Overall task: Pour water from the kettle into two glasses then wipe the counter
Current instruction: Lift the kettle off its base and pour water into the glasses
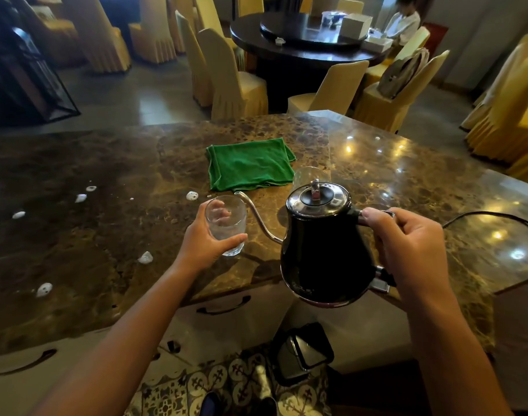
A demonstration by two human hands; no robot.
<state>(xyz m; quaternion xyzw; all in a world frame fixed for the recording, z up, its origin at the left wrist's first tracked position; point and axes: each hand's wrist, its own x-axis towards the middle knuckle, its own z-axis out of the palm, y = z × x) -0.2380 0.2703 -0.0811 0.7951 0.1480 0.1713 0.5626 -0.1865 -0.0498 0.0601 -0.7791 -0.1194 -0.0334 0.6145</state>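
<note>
My right hand [406,244] grips the handle of a black gooseneck kettle [322,250] with a chrome lid, held above the counter's front edge. Its thin spout tip [237,193] hangs just behind the rim of a clear glass [226,225]. My left hand [205,238] holds that glass, which stands on the brown marble counter [106,235] with a little water in it. A second glass [306,175] stands behind the kettle, mostly hidden by the lid. A folded green cloth [249,165] lies behind both glasses.
Several white foam blobs [145,258] dot the counter's left half. A black cable [494,216] runs off to the right. Below the counter are drawers [223,306] and a small black bin [304,352]. Covered chairs [232,82] and a round table with a seated person stand beyond.
</note>
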